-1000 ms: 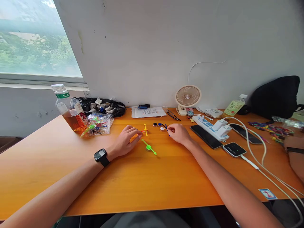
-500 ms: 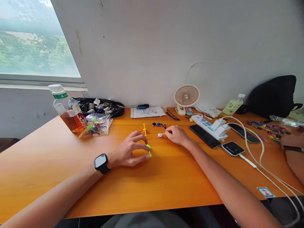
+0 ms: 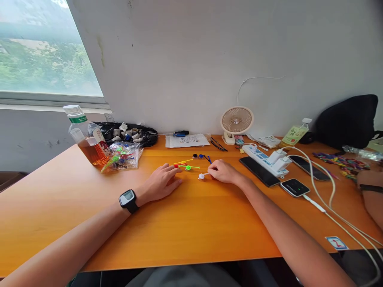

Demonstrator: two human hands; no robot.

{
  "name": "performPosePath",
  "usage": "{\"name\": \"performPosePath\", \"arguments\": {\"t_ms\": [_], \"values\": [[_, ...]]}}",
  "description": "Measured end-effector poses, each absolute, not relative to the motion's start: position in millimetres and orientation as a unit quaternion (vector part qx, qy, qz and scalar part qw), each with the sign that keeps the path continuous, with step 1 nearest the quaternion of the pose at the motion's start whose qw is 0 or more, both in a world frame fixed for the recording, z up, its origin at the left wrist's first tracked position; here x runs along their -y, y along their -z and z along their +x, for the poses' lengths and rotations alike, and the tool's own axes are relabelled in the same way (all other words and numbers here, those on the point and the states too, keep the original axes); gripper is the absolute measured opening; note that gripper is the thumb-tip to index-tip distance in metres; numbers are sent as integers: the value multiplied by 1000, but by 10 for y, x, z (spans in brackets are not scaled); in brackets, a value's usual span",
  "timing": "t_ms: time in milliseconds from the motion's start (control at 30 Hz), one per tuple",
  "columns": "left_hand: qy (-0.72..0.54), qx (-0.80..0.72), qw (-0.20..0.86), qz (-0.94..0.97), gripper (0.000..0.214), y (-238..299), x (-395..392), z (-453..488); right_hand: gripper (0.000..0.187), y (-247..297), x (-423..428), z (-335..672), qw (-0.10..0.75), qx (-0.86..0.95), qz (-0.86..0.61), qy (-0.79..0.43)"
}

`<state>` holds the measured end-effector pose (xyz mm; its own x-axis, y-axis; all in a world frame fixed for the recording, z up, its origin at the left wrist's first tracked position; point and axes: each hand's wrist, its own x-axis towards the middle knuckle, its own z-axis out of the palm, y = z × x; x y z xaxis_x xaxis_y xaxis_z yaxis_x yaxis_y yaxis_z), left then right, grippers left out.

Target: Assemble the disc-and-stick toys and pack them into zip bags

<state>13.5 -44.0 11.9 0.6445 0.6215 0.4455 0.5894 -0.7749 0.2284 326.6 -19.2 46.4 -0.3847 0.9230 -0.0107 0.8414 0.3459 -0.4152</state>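
My right hand is closed in a pinch on the thin stem of a white plastic piece with a round head. My left hand lies palm down with its thumb apart from the fingers. Its fingertips reach the near end of a green plastic stick piece with a round middle. Just beyond lies a yellow stick piece, and a red piece is partly hidden by the fingers. Black and blue round pieces sit farther back, with dark blue sticks beside them.
A drink bottle, a bag of coloured pieces and a black plastic bag stand left. A small fan is at the back. Right are a power strip, phones, cables and another person's arm.
My left hand has moved away from me and its fingers have straightened. The green piece has gone from upright in view to lying sideways, beside the yellow one. The right hand keeps the white piece.
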Motion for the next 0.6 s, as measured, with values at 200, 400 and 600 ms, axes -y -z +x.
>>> {"name": "performPosePath", "arguments": {"t_ms": [200,400,600], "values": [[-267,-271,93,920,44,-188,523,193,29,-428,309,3083,115,838,-436,-307],[-298,-277,112,907,40,-183,503,192,16,-454,469,2869,237,818,-412,-325],[-342,-291,140,882,26,-200,525,183,11,-360,526,2706,305,761,-369,-437]]}}
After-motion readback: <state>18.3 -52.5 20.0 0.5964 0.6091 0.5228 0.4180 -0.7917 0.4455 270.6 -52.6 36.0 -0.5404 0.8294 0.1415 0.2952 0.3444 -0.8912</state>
